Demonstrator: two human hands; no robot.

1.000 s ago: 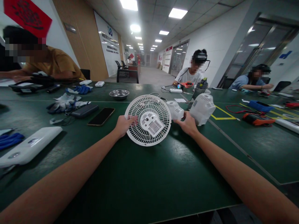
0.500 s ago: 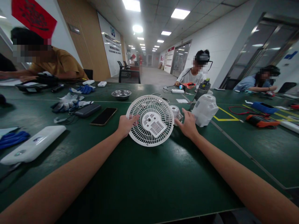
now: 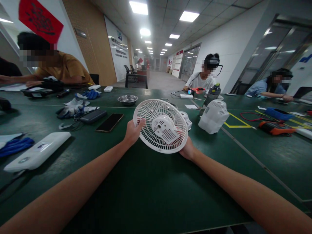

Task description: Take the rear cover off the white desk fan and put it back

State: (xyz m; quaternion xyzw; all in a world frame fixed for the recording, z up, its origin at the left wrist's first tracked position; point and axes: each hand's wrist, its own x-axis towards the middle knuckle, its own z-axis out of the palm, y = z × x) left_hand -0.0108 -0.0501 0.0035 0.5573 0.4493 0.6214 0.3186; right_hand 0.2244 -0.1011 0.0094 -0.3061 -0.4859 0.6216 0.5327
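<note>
A round white fan grille [image 3: 147,138] with a slotted centre plate is held tilted above the green table. My left hand [image 3: 134,130] is closed on its left rim, the thumb lying over the front ribs. Behind the lower right edge is my right hand [image 3: 187,149], holding the grille from beneath; its fingers are mostly hidden and show only partly through the ribs. Just past the right rim a white vented plastic part [image 3: 187,121] stands on the table, half covered by the grille. A translucent white plastic housing [image 3: 214,117] is farther right.
On the left lie a phone [image 3: 110,122], a dark power bank [image 3: 93,116], gloves [image 3: 74,108] and a white device [image 3: 39,151]. A metal bowl [image 3: 127,99] sits behind. To the right are a bottle [image 3: 212,94] and an orange multimeter [image 3: 276,128]. Several people sit around the table.
My right hand has left the white vented part and moved down behind the grille's lower right edge. The grille has tilted and shifted slightly right; my left hand keeps its hold.
</note>
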